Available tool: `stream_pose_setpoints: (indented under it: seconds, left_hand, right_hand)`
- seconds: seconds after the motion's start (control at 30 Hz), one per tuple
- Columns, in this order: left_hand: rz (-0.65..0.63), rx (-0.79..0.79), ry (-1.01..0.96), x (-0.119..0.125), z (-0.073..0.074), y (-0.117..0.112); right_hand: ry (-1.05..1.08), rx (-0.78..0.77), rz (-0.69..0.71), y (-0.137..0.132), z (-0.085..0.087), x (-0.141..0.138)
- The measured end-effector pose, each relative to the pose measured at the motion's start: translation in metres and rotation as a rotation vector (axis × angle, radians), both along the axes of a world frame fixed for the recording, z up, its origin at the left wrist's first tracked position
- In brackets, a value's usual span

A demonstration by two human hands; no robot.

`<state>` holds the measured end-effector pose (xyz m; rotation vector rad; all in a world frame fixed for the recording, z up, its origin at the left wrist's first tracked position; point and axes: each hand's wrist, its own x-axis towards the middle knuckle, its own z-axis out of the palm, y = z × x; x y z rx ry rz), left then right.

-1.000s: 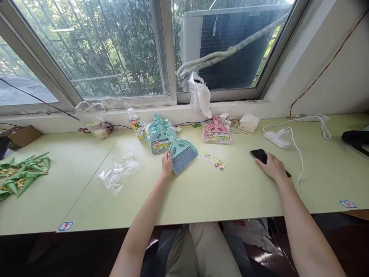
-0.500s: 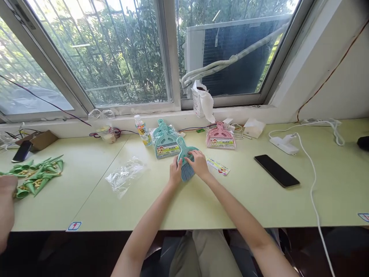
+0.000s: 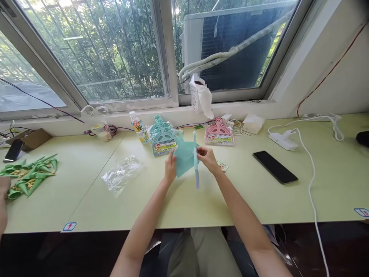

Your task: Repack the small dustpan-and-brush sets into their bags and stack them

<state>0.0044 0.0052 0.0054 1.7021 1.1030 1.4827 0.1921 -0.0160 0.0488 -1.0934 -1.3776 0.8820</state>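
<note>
Teal plastic dustpan (image 3: pixel 184 161) over the table (image 3: pixel 245 206), its side clasped by the left hand (image 3: pixel 170 166); the right hand (image 3: pixel 208 159) seems to pinch the blurred, edge-on brush (image 3: pixel 196 163) just beside it. Light, steady grips should keep the bristles from snagging.

Looks forward and down from the head, over the lap (image 3: pixel 203 252) and across the table (image 3: pixel 259 206) to the window (image 3: pixel 168 54), with left hand (image 3: pixel 170 168) and right hand (image 3: pixel 208 158) near, mid-view.
</note>
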Motion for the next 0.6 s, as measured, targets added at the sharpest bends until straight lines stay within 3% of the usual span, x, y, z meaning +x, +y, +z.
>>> stream_pose_setpoints:
  seconds: [0.1,0.2,0.3,0.4,0.5,0.6]
  left_hand:
    - [0.167,-0.048,-0.092,-0.018,0.000,0.019]
    - [0.043,-0.147,-0.081,-0.032,0.000,0.032]
    - [-0.102,-0.245,0.062,-0.037,-0.002,0.033]
    - [-0.036,-0.216,0.407,-0.036,-0.005,0.029]
    - [0.084,-0.155,0.766,-0.037,-0.008,0.027]
    - [0.112,-0.110,0.885,-0.040,-0.011,0.027]
  right_hand:
    - [0.038,-0.020,0.092,-0.012,0.021,0.027]
    - [-0.147,-0.056,-0.071,-0.016,0.029,0.068]
    - [-0.596,-0.216,-0.354,-0.014,0.017,0.103]
    - [-1.003,-0.510,-0.536,-0.008,-0.006,0.117]
    - [-1.132,-0.650,-0.572,-0.002,-0.023,0.116]
    - [-1.141,-0.667,-0.619,0.002,-0.030,0.112]
